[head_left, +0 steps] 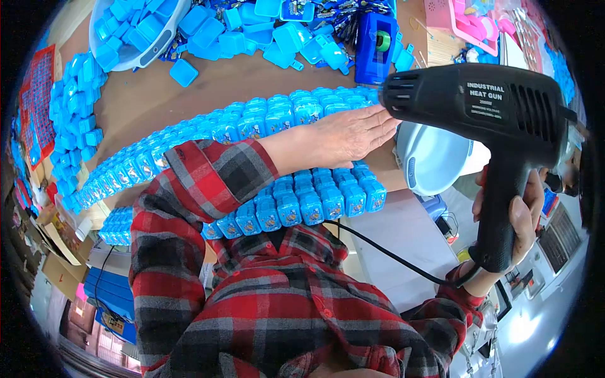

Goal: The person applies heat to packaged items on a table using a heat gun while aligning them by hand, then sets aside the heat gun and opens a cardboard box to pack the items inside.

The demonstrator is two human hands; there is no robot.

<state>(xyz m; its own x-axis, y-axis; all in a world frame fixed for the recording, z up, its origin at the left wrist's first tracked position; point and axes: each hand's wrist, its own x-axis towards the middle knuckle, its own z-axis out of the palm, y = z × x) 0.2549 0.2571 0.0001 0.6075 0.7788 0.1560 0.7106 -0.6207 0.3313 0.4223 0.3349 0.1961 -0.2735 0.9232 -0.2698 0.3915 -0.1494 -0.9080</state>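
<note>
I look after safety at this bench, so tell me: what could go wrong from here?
The left hand has its fingertips right by the nozzle of the heat gun in the right hand; if it is hot, which the view cannot show, they might get burned. Heat could also warp the small blue boxes near it. The black cord runs past the shirt front, so a snag might jerk the gun.

Lower right of the flat brown table [142, 91], glossy pale-grey floor [501, 334] reflected white light [522, 324] — lower left stood a blue boxy unit [113, 293].
</note>
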